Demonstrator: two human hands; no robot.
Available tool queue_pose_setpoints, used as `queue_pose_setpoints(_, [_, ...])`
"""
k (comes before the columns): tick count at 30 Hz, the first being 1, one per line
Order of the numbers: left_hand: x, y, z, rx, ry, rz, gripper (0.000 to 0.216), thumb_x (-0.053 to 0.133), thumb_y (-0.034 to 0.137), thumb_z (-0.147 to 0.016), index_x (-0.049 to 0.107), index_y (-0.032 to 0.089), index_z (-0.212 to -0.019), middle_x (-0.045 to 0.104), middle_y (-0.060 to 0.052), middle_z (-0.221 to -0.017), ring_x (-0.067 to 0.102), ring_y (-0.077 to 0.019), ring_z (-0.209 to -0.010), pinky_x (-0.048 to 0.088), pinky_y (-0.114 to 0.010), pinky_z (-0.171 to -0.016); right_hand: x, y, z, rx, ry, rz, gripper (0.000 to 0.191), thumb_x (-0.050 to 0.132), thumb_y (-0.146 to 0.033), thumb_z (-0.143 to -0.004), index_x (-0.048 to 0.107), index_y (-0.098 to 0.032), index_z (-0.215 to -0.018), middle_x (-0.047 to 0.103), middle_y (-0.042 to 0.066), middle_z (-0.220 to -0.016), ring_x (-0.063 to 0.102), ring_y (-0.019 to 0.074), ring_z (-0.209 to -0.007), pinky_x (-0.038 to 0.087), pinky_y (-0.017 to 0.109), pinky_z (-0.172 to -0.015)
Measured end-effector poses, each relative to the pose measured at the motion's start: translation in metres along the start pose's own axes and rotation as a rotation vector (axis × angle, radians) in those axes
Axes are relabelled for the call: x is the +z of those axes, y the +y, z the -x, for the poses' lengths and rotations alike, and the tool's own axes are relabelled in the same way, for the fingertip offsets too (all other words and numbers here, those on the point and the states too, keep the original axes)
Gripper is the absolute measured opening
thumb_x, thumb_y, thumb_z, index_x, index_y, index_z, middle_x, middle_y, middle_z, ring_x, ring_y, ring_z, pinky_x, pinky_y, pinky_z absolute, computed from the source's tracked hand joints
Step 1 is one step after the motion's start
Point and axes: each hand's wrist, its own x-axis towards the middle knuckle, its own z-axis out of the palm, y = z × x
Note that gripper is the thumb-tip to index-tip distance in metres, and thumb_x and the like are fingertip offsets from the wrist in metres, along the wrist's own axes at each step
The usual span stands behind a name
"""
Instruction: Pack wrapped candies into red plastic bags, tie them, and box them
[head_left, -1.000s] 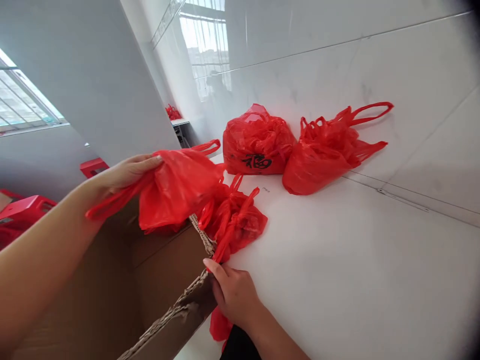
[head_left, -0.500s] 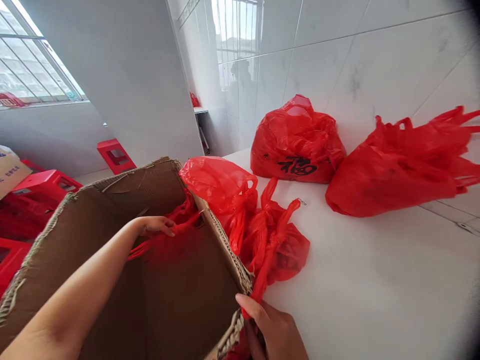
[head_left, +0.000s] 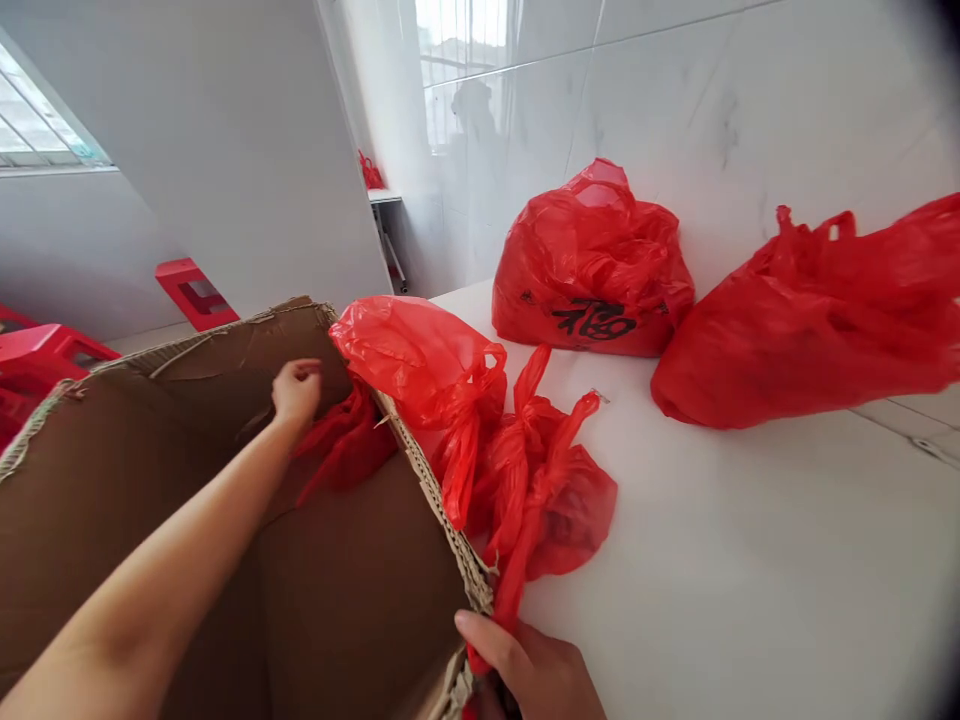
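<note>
On the counter, four red bags.

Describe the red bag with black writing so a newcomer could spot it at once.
Start at the white counter under the tiled wall. Two full red bags sit against the wall at the back; take the one nearer the cardboard box. Only it carries a black character printed low on its front, which the bag beside it lacks.

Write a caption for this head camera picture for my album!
Left hand reaches into a cardboard box; right hand grips its torn edge beside red plastic bags.
</note>
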Motion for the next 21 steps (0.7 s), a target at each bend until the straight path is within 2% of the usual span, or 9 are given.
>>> queue_pose_setpoints(3, [-0.026,0.077,0.010,0.158,0.203,0.177,0.031,0.043,0.006,-0.091,0.048,0.008,-0.122,0.060,-0.008,-0.104,0.060,-0.0139,-0.088,0.050,-0.031,-0.078,-0.005,-0.005,-0.006,0.019,0.028,-0.090,0.057,0.047,-0.011,-0.072,0.044,-0.026,-0.127,0.068,0.000,-0.079,0.062,0.0150,-0.055,0.046,0.023,-0.049])
queue_pose_setpoints(6, [-0.050,0.160,0.064,0.438,0.248,0.302,0.031,0.051,0.009,-0.086,0.052,0.018,-0.116,0.060,-0.001,-0.103,0.057,-0.0101,-0.092,0.046,-0.024,-0.082,-0.012,-0.010,-0.006,0.096,-0.035,-0.170,0.056,0.047,-0.013,-0.077,0.043,-0.030,-0.130,0.069,0.000,-0.088,0.064,0.0156,-0.064,0.048,0.025,-0.056])
queue_pose_setpoints(7, [-0.054,0.185,0.091,0.639,0.170,0.303,0.025,0.052,0.013,-0.087,0.056,0.018,-0.110,0.061,-0.001,-0.101,0.057,-0.0121,-0.089,0.046,-0.026,-0.080,-0.014,-0.012,-0.006,0.119,-0.061,-0.180,0.056,0.048,-0.014,-0.079,0.042,-0.031,-0.131,0.069,-0.001,-0.091,0.065,0.0160,-0.067,0.049,0.025,-0.059])
queue_pose_setpoints(9, [-0.054,0.222,0.149,0.980,-0.097,0.076,0.014,0.053,0.024,-0.088,0.064,0.021,-0.097,0.063,-0.003,-0.092,0.057,-0.0166,-0.084,0.045,-0.034,-0.081,-0.016,-0.014,-0.004,0.143,-0.091,-0.179,0.054,0.048,-0.017,-0.082,0.041,-0.032,-0.133,0.069,0.000,-0.095,0.066,0.0170,-0.073,0.049,0.026,-0.064])
queue_pose_setpoints(11, [-0.040,0.242,0.202,1.149,-0.384,-0.265,0.026,0.056,0.043,-0.086,0.068,0.021,-0.081,0.064,-0.009,-0.088,0.056,-0.0259,-0.089,0.043,-0.043,-0.083,-0.016,-0.015,-0.002,0.149,-0.110,-0.157,0.053,0.047,-0.018,-0.084,0.041,-0.031,-0.134,0.069,0.001,-0.098,0.066,0.0175,-0.077,0.049,0.027,-0.066])
queue_pose_setpoints(12, [-0.030,0.246,0.222,1.155,-0.497,-0.414,0.035,0.058,0.053,-0.082,0.069,0.020,-0.077,0.064,-0.013,-0.090,0.055,-0.0312,-0.092,0.042,-0.048,-0.082,-0.016,-0.015,-0.001,0.146,-0.113,-0.142,0.052,0.047,-0.018,-0.085,0.041,-0.031,-0.135,0.069,0.001,-0.099,0.066,0.0178,-0.078,0.049,0.027,-0.067])
queue_pose_setpoints(14, [-0.009,0.246,0.249,1.106,-0.655,-0.575,0.038,0.067,0.056,-0.072,0.071,0.018,-0.071,0.062,-0.019,-0.097,0.052,-0.0400,-0.100,0.038,-0.055,-0.084,-0.015,-0.015,0.001,0.133,-0.107,-0.107,0.052,0.046,-0.018,-0.086,0.041,-0.030,-0.136,0.068,0.002,-0.098,0.066,0.0181,-0.079,0.048,0.027,-0.067])
queue_pose_setpoints(17, [0.005,0.244,0.258,1.050,-0.756,-0.586,0.023,0.074,0.040,-0.067,0.073,0.018,-0.071,0.062,-0.019,-0.100,0.053,-0.0410,-0.102,0.039,-0.055,-0.084,-0.014,-0.015,0.002,0.114,-0.090,-0.058,0.057,0.045,-0.018,-0.086,0.037,-0.032,-0.141,0.067,0.002,-0.097,0.065,0.0177,-0.076,0.047,0.026,-0.064])
queue_pose_setpoints(21, [-0.020,0.257,0.242,0.985,-0.819,-0.461,0.029,0.056,0.044,-0.082,0.070,0.021,-0.091,0.065,-0.010,-0.102,0.059,-0.0288,-0.097,0.047,-0.042,-0.082,-0.013,-0.015,0.004,0.062,-0.059,0.001,0.067,0.047,-0.019,-0.085,0.029,-0.040,-0.146,0.064,0.002,-0.097,0.062,0.0164,-0.071,0.046,0.025,-0.059])
